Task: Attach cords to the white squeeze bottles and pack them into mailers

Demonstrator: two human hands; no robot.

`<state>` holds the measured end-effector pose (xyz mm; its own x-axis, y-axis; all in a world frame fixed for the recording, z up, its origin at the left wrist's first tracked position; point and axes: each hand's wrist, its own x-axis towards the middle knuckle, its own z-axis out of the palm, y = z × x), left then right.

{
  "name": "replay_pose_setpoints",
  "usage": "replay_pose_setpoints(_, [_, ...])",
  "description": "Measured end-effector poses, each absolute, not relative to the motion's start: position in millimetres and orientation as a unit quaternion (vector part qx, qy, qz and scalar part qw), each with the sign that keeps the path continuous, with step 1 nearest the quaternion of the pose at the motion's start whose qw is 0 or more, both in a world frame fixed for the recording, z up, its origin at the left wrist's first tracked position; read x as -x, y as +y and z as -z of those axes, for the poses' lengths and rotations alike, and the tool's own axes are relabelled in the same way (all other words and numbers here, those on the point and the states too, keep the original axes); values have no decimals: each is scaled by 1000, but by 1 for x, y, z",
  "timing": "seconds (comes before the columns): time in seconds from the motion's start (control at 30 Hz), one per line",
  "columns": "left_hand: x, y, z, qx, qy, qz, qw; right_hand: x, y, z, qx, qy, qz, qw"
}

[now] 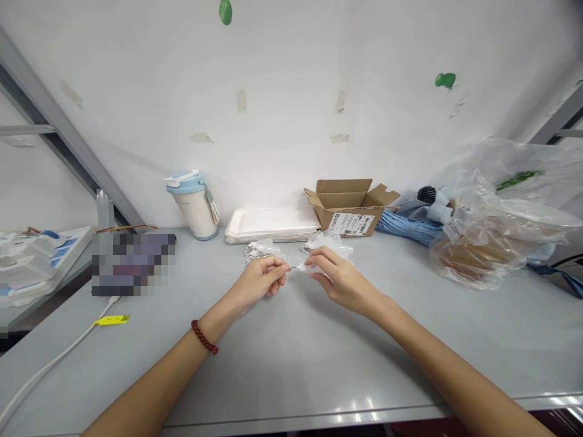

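My left hand and my right hand meet above the grey table, their fingertips a short gap apart. The left thumb and finger pinch a thin dark wire. My right fingers hold a small transparent plastic piece, partly hidden by them. Just beyond the hands lie small white cables with transparent sleeves and a heap of transparent plastic pieces. A red bead bracelet circles my left wrist.
Along the white wall stand a cardboard box, stacked white trays and a blue-and-white tumbler. A plastic bag and blue umbrella lie right. A pixelated object and white cable lie left.
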<state>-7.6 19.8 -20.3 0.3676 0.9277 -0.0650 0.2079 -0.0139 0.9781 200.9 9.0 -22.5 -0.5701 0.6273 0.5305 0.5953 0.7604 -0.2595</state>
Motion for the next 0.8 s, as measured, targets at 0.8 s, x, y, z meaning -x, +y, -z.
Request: replay_pose_setpoints(0.8, [3,16,22,-627,453,-342,533,-198,10,32,321,-892,-4,317])
